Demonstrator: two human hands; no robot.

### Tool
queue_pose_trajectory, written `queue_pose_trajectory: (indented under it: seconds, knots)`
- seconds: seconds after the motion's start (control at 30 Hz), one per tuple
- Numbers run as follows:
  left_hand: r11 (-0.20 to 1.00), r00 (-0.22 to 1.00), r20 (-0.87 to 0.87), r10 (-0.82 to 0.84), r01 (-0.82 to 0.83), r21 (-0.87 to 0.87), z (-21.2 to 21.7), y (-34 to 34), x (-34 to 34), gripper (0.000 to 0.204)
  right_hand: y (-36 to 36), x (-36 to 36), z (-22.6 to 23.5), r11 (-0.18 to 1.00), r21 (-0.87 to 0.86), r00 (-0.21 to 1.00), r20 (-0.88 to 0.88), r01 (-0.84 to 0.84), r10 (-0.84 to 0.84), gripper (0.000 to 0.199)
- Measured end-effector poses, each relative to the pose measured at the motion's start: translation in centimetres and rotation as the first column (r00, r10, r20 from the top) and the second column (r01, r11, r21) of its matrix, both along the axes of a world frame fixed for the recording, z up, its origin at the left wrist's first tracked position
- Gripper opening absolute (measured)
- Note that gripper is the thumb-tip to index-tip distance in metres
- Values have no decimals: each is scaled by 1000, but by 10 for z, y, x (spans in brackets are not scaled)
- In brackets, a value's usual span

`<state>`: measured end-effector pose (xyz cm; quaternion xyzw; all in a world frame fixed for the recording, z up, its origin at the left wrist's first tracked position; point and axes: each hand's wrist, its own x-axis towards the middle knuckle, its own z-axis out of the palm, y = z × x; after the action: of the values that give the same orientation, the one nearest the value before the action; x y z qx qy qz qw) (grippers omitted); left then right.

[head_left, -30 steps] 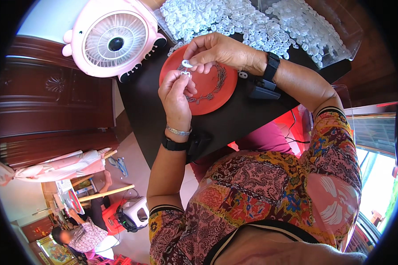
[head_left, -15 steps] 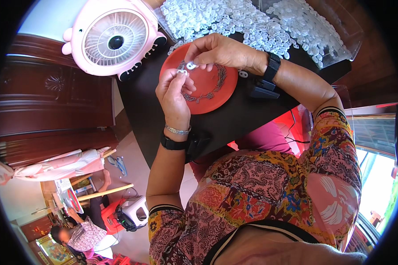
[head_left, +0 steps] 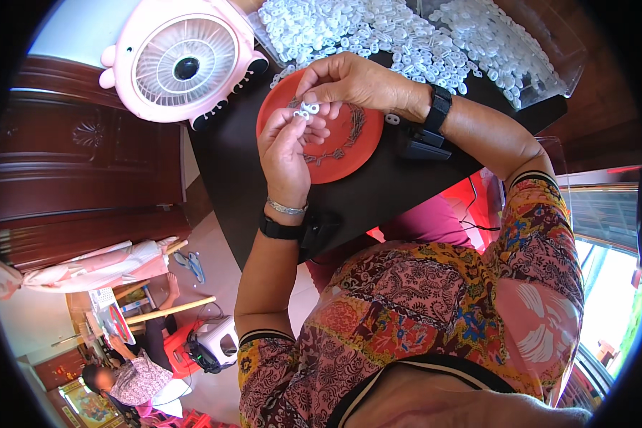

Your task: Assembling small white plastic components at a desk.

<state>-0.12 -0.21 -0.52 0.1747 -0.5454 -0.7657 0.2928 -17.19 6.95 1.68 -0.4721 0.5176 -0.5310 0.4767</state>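
Over the red plate (head_left: 339,153) at the middle of the dark desk (head_left: 378,200), two hands meeting on a pair of small white ring-shaped pieces (head_left: 306,109). Left hand (head_left: 287,146) rising from below, fingers (head_left: 297,123) pinched narrow on the lower piece; right hand (head_left: 353,82) arching in from the right, fingers (head_left: 317,93) closed on the upper one, both pieces held just above the plate's rim. For a clean join, best to keep the pinch light, the two pieces square to each other, and the work low over the plate so a dropped piece lands there and not on the floor. Further left, a pink fan (head_left: 185,60) standing at the desk's edge, well apart from the hands. On the plate, a thin dark chain-like loop (head_left: 335,146), too fine to identify. To the right, a heap of white pieces (head_left: 378,36) spread across the desk's far side, partly in a clear tray (head_left: 556,68) cut off by the rim. Hard to tell whether the held pieces are already joined: fingertips cover the contact. Black object (head_left: 424,146) under the right wrist unclear.
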Motion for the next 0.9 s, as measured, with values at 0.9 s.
queue_pose_trajectory:
  seconds: [0.9]
  knots:
    - [994, 994, 105, 43, -31, -108, 1, 1, 2, 11, 2, -5, 3, 998, -1, 997, 48, -66, 66, 18]
